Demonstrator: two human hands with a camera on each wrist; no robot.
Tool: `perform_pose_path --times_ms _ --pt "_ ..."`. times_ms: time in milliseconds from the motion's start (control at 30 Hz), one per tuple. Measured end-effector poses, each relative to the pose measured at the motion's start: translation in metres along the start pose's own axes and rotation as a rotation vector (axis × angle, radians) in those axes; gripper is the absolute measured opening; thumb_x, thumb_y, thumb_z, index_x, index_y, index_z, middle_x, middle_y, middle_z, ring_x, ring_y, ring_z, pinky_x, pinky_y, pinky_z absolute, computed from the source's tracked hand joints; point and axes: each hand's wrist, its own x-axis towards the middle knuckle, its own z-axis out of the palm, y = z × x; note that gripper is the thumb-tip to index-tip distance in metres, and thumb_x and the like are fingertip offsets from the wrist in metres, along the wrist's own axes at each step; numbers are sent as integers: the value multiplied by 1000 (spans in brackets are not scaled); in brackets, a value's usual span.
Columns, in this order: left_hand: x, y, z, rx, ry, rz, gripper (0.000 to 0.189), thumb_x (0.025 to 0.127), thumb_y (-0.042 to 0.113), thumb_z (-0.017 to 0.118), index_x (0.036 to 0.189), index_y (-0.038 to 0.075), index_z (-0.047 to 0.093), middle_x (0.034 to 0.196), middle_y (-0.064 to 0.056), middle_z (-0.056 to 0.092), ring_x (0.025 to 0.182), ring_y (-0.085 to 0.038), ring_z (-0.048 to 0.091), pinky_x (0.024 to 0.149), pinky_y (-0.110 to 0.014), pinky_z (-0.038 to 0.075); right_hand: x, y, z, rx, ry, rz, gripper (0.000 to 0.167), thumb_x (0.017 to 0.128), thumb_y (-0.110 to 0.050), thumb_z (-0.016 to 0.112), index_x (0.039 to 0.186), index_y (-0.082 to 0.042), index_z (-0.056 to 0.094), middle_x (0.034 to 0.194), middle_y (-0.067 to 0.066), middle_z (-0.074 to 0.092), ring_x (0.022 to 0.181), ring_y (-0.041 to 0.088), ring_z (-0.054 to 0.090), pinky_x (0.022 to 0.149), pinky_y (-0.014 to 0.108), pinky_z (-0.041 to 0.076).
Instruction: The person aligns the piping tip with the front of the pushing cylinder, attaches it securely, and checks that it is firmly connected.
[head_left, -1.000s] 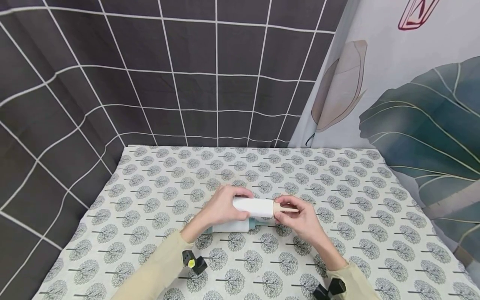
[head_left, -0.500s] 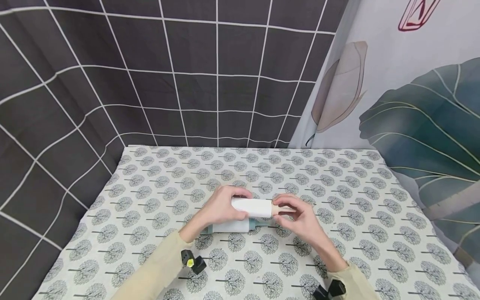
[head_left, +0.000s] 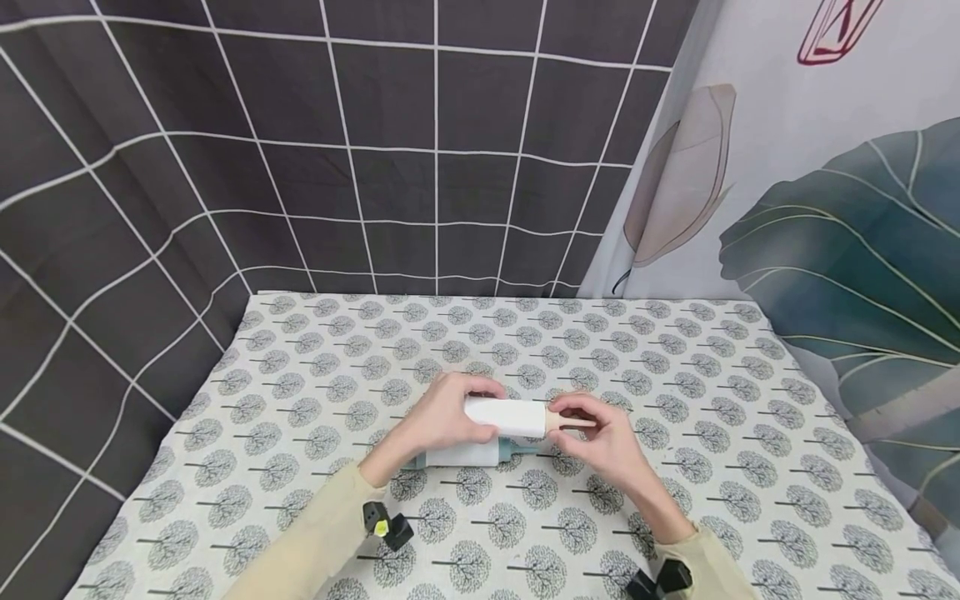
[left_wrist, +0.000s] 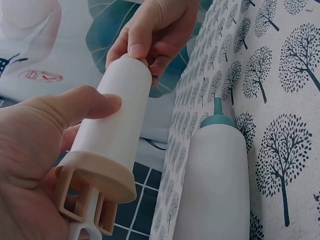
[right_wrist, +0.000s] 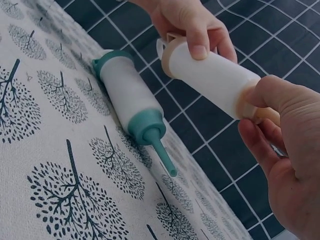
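A white-barrelled icing syringe [head_left: 510, 416] with beige ends lies level between both hands, held above the table. My left hand [head_left: 446, 408] grips its barrel, thumb along the near side. In the left wrist view, the beige handle end [left_wrist: 100, 175] with its square loops sits by that palm. My right hand [head_left: 607, 442] pinches the beige cap [right_wrist: 245, 102] at the opposite end with thumb and fingers, and the slim nozzle [head_left: 581, 422] points right between them. Just below lies a second syringe [right_wrist: 127, 87], white with teal ends and a long teal nozzle [right_wrist: 162, 155].
A cloth [head_left: 360, 333] printed with dark trees covers the table. Behind it hangs a dark curtain [head_left: 390, 183] with white grid lines. A pale curtain [head_left: 690, 192] with large leaves hangs at the right.
The held syringe and right hand shift slightly left, then back right. The right fingers change position a little around the cap. The left hand keeps its grip; the teal-ended syringe stays put.
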Motion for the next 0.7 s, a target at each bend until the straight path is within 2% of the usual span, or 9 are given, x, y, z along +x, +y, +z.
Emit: perform_pose_path --times_ms 200,400,700 --pt "-1 1 1 -1 7 -4 46 67 6 86 110 13 74 103 3 73 89 -14 60 80 -39 47 1 -1 0 -2 7 46 36 74 16 76 107 6 66 108 18 68 95 17 67 80 39 57" --pt "0 -1 1 -13 -3 -9 48 68 6 85 114 9 73 105 -1 73 90 -15 62 78 -37 50 1 0 0 18 10 91 36 75 14 76 109 7 66 109 23 67 95 19 68 81 36 57" --pt "5 -6 -2 27 -4 -19 43 71 7 85 111 13 74 103 -3 72 88 -17 62 73 -33 54 4 7 0 92 -15 87 40 80 14 72 118 11 61 117 31 60 99 18 67 86 33 55"
